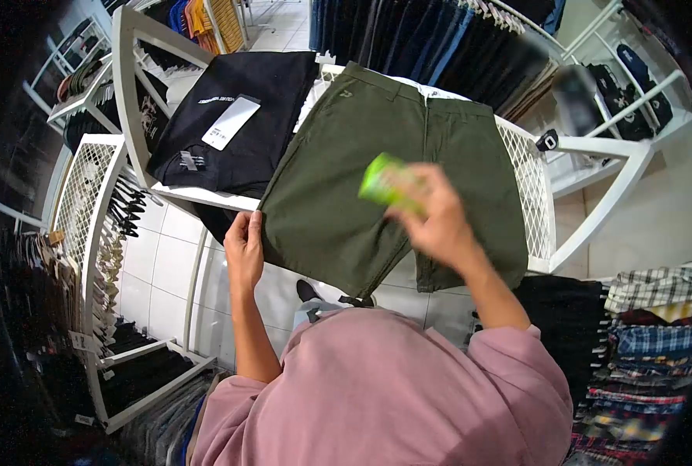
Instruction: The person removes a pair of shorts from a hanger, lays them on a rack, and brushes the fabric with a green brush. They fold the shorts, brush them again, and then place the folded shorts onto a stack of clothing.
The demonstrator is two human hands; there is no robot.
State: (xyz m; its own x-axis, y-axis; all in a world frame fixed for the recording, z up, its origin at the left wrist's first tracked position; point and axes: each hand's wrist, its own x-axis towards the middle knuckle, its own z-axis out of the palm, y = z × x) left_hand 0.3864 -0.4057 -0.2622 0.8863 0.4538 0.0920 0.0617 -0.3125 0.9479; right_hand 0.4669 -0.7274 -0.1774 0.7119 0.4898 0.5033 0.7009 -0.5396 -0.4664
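Olive green shorts (346, 147) lie spread out on a white mesh shelf, waistband away from me, leg ends hanging past the front edge. My left hand (245, 248) is closed on the left side edge of the shorts, thumb on top. Over the middle of the shorts, my right hand (437, 221) grips a small bright green object (381, 180). Motion blurs that object, so its kind and whether it touches the cloth cannot be told. Left of the shorts, a folded black garment (241, 97) carries a white tag (231, 122).
White frame bars (132, 93) rise at the shelf's left, with another angled bar (587, 147) at its right. A rack of hanging jeans (392, 35) stands behind. Stacked plaid shirts (657, 342) are at lower right. Black hangers (127, 206) project from a left rack.
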